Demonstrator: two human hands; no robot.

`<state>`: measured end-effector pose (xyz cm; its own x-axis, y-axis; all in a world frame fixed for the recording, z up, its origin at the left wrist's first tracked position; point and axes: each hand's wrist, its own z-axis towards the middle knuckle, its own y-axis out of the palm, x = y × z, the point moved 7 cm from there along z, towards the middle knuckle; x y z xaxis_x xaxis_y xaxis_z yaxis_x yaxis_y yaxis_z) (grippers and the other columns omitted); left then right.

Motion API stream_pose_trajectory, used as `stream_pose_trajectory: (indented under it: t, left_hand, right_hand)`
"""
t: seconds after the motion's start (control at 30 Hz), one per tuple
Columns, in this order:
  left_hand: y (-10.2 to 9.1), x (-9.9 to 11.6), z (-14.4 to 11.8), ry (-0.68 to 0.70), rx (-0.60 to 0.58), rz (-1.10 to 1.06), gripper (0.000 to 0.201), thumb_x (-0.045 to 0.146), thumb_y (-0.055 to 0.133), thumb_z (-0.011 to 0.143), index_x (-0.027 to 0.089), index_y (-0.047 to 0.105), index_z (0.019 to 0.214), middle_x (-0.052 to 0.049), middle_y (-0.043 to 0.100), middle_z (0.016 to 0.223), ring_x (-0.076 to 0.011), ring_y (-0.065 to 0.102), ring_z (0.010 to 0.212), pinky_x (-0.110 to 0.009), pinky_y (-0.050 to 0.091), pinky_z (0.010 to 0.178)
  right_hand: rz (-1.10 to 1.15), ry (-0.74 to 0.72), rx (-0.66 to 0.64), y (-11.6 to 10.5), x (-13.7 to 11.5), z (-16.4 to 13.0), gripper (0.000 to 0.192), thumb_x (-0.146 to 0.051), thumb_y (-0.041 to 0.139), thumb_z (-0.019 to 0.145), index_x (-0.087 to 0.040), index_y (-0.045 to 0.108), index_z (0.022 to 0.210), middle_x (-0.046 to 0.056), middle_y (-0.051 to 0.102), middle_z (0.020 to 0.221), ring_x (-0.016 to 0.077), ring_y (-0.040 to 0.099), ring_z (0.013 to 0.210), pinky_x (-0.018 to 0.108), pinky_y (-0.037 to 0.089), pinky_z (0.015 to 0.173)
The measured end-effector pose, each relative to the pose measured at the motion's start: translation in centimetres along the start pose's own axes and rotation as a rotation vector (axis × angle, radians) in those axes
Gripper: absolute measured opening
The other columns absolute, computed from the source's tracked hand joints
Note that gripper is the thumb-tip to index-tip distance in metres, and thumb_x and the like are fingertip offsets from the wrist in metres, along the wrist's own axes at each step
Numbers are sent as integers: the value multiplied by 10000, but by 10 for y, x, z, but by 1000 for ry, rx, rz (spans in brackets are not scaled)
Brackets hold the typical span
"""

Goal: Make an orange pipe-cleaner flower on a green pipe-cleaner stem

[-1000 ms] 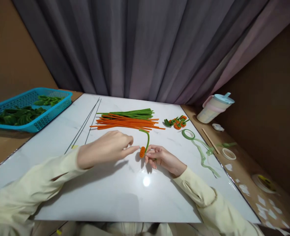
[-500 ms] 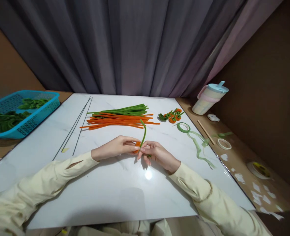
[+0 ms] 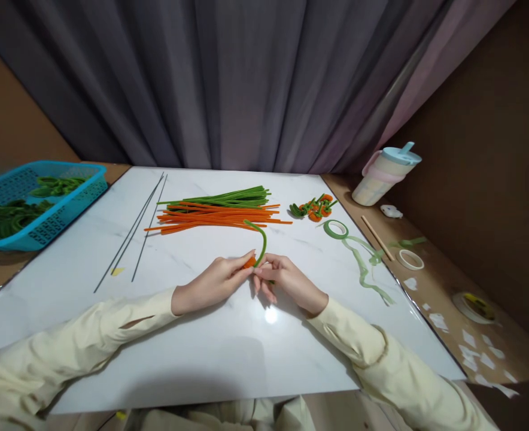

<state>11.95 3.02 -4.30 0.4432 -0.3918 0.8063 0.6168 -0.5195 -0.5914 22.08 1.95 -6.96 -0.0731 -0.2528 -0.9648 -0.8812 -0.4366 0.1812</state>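
Between my hands is a small orange pipe-cleaner flower (image 3: pixel 249 262), partly covered by fingers. A green pipe cleaner (image 3: pixel 263 239) rises from it and bends over to the left at its tip. My left hand (image 3: pixel 222 278) is closed on the orange part with thumb and fingers. My right hand (image 3: pixel 285 278) pinches the base of the green pipe cleaner, its lower fingers curled loosely beneath. Just beyond the hands lie a bundle of orange pipe cleaners (image 3: pixel 210 216) and a bundle of green pipe cleaners (image 3: pixel 242 196).
Finished orange-and-green pieces (image 3: pixel 316 208) lie at the right, near a green tape roll (image 3: pixel 336 228) with loose strips. Thin dark wires (image 3: pixel 132 233) lie left. A blue basket (image 3: pixel 58 216) holds green pieces. A tumbler (image 3: pixel 383 176), white ring (image 3: pixel 410 260) and paper scraps (image 3: pixel 468 338) line the right side.
My left hand has turned and shifted its grip on the orange flower, thumb now raised. The green pipe cleaner has bent further left at the top. My right hand has barely moved.
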Motion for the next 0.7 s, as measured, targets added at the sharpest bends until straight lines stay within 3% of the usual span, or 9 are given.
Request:
stream_pose_trajectory:
  t: [0.1,0.27,0.43,0.53,0.63,0.7]
  left_hand:
    - [4,0,-2,-28,-3,25,370,320,359,907,132,544,1166,-3,594,741,-117,470,606,-208,392,607]
    - [6,6,0,-11,-26,-2,305,302,351,906,131,599,853,-27,591,784,-142,524,699,-220,419,672]
    - [5,6,1,-71,-41,-8,269,298,381,890,160,609,927,-43,639,948,-192,559,950,-257,389,884]
    - [2,6,2,-61,-33,-9,264,305,389,885,160,609,900,-20,629,870,-168,562,825,-236,410,777]
    - [0,7,3,-50,-36,-47,266,293,379,882,143,595,841,9,558,722,-115,478,626,-204,369,589]
    - [-1,7,4,-52,-27,-62,263,290,382,875,136,580,797,19,505,675,-101,426,592,-199,336,554]
  right_hand:
    - [-204,-26,35,-1,-3,-1,130,-223,463,831,-182,416,717,-48,525,500,59,345,317,183,244,348]
    - [-764,-215,141,-2,-19,-6,164,-119,437,808,-186,396,665,-50,453,517,89,374,466,202,279,484]
    - [-1122,-286,173,2,-22,-10,125,-52,445,721,-177,445,719,-32,463,550,106,348,473,220,230,497]
    - [-1188,-288,231,-1,-21,-11,86,-89,454,746,-171,471,726,-10,504,564,116,395,482,221,240,502]
    - [-1113,-311,259,-2,-23,-12,93,-117,445,792,-171,475,722,-1,525,576,119,440,499,214,274,519]
    - [-1049,-312,261,-1,-22,-12,106,-108,439,802,-172,473,725,-5,526,580,118,448,505,211,288,526]
